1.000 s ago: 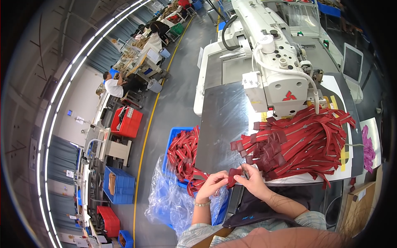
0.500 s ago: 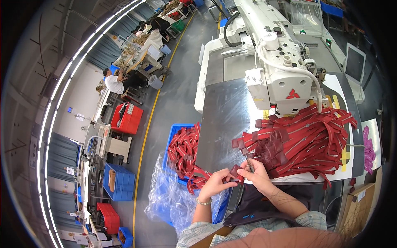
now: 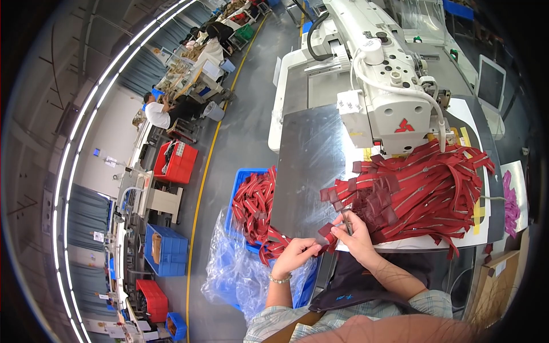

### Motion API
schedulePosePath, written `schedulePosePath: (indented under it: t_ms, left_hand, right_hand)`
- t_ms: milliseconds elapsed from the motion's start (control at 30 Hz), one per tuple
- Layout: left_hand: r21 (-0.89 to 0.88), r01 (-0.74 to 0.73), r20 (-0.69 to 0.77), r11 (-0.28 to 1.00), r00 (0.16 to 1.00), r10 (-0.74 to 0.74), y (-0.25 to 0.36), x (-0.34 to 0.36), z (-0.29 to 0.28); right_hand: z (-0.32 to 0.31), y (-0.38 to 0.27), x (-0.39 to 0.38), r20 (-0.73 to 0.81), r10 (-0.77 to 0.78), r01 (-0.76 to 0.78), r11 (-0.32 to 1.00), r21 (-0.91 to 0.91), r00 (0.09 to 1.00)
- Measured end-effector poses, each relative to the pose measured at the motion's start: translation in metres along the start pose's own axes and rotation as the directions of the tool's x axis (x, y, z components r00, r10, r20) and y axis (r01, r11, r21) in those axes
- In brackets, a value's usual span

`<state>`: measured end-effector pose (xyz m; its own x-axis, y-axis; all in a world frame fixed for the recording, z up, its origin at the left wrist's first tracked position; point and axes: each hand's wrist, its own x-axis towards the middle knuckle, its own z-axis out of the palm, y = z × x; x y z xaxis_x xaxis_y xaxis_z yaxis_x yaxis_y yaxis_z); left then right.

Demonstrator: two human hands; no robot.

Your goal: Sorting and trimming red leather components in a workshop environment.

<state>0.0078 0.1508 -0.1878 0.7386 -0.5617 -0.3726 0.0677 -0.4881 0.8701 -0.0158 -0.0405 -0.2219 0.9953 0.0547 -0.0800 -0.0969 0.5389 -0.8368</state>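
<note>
My right hand [image 3: 357, 239] is closed around a small metal tool that looks like thread snips [image 3: 346, 219]. Its thumb and fingers also sit against a dark red tab [image 3: 326, 231] at the end of a red zipper strip. To the left, my left hand [image 3: 295, 255] pinches with thumb and forefinger beside that strip; what lies between its fingertips is too small to make out. A large heap of red zipper strips [image 3: 426, 194] with metal teeth covers the table's right part. Dark red end tabs [image 3: 372, 200] bunch up just beyond my right hand.
A white industrial sewing machine [image 3: 394, 103] stands over the metal table [image 3: 306, 166]. Left of the table, a blue bin [image 3: 238, 182] holds more red zippers [image 3: 251, 206], with clear plastic sheeting [image 3: 229, 274] over its near side. A cardboard box [image 3: 497, 280] stands right. A seated person [image 3: 157, 112] works far left.
My left hand's fingertips have drawn back from the dark red tab, slightly left. My right hand has shifted a little, still holding the snips, and the tab has tilted.
</note>
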Motion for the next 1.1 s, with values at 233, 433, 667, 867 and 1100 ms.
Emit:
schedulePosePath:
  t_ms: [233, 433, 667, 867, 1100]
  left_hand:
    - [-0.102, 0.017, -0.087, 0.995, 0.996, -0.026, 0.001, -0.002, 0.005]
    - [-0.119, -0.015, -0.164, 0.993, 0.986, -0.005, 0.003, -0.004, 0.01]
    - [-0.077, 0.025, -0.176, 0.997, 0.984, -0.038, -0.001, -0.005, 0.005]
    - [-0.123, -0.038, -0.239, 0.992, 0.971, 0.007, -0.006, -0.006, 0.001]
    - [-0.141, -0.106, -0.276, 0.984, 0.959, 0.064, -0.004, -0.006, -0.004]
  right_hand:
    - [0.006, -0.001, -0.005, 0.075, -0.065, 0.075, 0.986, -0.146, 0.995]
    - [0.008, 0.007, -0.005, 0.104, 0.043, -0.029, 0.99, -0.141, 0.994]
    - [0.007, 0.028, -0.006, 0.025, -0.135, 0.135, 0.923, -0.361, 0.991]
    - [0.009, 0.025, -0.009, 0.044, -0.203, 0.194, 0.814, -0.548, 0.978]
    - [0.009, 0.031, -0.012, 0.098, -0.196, 0.217, 0.801, -0.558, 0.976]
